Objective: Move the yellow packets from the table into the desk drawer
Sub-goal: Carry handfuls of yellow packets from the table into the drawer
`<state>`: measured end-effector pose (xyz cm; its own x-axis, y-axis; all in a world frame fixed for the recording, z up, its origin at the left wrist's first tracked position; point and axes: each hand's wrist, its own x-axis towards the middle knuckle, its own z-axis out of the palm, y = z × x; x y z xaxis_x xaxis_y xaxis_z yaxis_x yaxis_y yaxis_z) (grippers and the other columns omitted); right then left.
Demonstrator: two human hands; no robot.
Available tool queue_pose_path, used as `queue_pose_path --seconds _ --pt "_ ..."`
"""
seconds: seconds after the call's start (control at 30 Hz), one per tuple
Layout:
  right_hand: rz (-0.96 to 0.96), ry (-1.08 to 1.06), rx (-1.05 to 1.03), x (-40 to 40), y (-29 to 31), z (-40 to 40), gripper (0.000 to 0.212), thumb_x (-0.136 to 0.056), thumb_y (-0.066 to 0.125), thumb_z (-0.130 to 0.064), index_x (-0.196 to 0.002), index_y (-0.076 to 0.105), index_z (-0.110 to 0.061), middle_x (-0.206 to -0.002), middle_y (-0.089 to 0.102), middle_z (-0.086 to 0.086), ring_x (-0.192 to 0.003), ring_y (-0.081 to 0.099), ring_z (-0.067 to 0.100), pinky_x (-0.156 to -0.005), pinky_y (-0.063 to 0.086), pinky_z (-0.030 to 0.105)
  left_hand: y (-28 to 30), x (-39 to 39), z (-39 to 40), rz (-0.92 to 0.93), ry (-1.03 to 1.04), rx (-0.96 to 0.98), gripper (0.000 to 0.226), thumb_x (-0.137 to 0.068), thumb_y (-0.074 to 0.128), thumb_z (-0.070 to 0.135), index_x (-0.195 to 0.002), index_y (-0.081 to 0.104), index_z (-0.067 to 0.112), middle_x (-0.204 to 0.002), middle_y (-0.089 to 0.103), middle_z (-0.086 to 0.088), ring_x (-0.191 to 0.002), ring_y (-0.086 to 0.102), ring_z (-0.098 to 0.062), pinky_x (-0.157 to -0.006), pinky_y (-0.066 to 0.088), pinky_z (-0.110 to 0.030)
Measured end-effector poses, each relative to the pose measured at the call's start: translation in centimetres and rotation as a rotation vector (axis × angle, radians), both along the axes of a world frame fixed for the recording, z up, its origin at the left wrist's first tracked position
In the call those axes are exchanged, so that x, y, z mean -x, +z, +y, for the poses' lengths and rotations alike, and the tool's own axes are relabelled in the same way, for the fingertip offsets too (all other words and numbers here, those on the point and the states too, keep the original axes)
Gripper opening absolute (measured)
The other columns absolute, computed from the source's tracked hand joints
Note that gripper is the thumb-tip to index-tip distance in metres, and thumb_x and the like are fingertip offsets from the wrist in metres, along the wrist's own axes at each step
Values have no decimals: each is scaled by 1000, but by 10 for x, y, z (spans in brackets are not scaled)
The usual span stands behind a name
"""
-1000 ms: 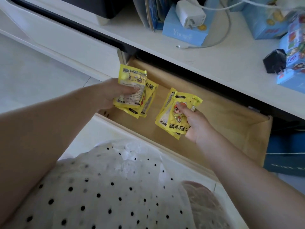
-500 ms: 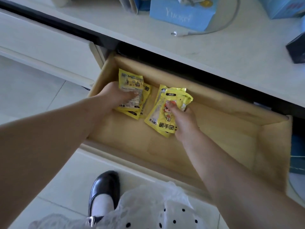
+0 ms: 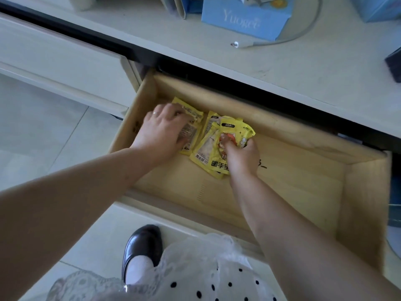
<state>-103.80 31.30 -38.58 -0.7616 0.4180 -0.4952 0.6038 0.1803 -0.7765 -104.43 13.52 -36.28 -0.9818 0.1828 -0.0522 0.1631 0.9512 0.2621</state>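
Note:
The light wooden desk drawer (image 3: 282, 187) stands pulled open below the desk top. Two bunches of yellow packets lie at its back left. My left hand (image 3: 162, 131) lies palm down on the left bunch of yellow packets (image 3: 193, 118), fingers spread over it and pressing it to the drawer floor. My right hand (image 3: 240, 155) grips the right bunch of yellow packets (image 3: 213, 153), thumb on the cartoon print; the bunch rests low on the drawer floor. Both hands cover much of the packets.
The white desk top (image 3: 293, 68) holds a blue box (image 3: 245, 18), a white cable (image 3: 282, 41) and a dark object (image 3: 393, 61) at the right edge. A closed white drawer (image 3: 54, 59) is on the left. My black shoe (image 3: 141, 246) stands on the tiled floor.
Both hands have gone down into the drawer with their packets. The left hand turned palm down and flattened its bunch on the drawer floor; the right bunch sank to the floor too.

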Motion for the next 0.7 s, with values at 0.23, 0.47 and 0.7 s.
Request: queue_pose_path --seconds 0.23,0.47,0.7 --pt "-9 -85 31 -1 -2 9 32 -79 73 -37 -100 59 -18 -98 68 0 -89 66 24 -83 55 43 -1 2 -7 -255 -137 239 54 -97 40 34 -147 20 36 -155 13 -6 -134 31 -39 -102 42 -50" --pt "8 -142 65 2 -2 14 27 -81 71 -35 -97 58 -18 -92 67 -2 -76 64 16 -63 48 25 -5 -7 7 28 -755 404 84 -82 57 52 -146 12 23 -156 22 -16 -145 19 -35 -114 20 -56" --pt "13 -164 78 -1 8 45 13 -83 55 -21 -96 58 -19 -81 62 -4 -70 59 15 -70 49 31 -11 6 47 -128 -661 466 65 -99 28 46 -151 -5 25 -160 -11 -9 -147 -13 -28 -119 -3 -50"
